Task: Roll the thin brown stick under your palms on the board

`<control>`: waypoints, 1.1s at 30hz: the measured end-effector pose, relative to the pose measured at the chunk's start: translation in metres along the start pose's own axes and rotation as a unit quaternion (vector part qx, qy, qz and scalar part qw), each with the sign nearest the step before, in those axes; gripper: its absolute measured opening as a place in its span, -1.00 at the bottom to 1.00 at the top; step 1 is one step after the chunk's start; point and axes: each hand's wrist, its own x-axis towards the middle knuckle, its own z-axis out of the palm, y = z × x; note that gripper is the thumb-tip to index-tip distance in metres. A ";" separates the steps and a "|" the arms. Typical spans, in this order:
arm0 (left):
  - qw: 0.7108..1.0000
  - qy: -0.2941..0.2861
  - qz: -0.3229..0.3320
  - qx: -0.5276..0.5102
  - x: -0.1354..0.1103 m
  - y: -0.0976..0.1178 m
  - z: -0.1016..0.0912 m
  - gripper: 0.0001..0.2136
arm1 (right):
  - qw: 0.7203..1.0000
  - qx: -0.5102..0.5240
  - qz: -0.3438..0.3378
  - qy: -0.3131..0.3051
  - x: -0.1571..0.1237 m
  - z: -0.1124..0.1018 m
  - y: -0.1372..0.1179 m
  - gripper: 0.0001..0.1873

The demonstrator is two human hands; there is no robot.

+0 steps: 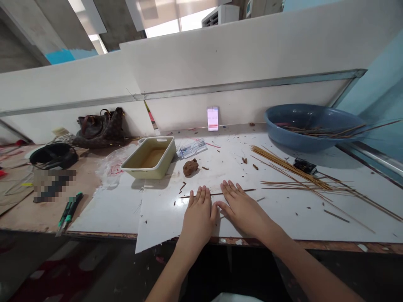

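A thin stick point(216, 194) being partly covered on the bench point(229, 151) by the left hand point(199, 214) and right hand point(242, 207), each grip being spread flat, a brown lump point(190, 168) being seen at eleven o'clock from them

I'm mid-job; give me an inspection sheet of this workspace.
Surface: white sheet, scattered with brown bits.
Job's things: thin brown stick; brown lump; bundle of tan sticks to the right.
Clutter: plastic bag, handbag, green-and-black tools, all left of the yellowish bin.
Hands: left hand and right hand flat, fingers over the stick.
Cables: apparently a pale cord, far left.
Surroundings: white partition behind; lit phone before it; blue basin holding sticks, right.
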 end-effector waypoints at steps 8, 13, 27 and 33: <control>0.998 0.050 0.036 0.009 -0.049 -0.002 0.018 -0.49 | 1.000 0.016 -0.020 0.007 -0.048 0.011 -0.008 -0.15; 0.999 0.035 0.022 0.008 -0.023 -0.007 0.010 -0.50 | 0.999 0.010 -0.031 -0.005 -0.022 0.004 0.003 -0.19; 0.998 0.053 0.009 0.025 -0.035 -0.008 0.018 -0.50 | 0.999 -0.001 -0.027 0.018 -0.032 0.014 0.003 -0.15; 0.998 0.053 -0.032 0.020 -0.003 -0.004 0.012 -0.50 | 1.000 -0.023 0.003 0.007 0.000 0.004 0.002 -0.12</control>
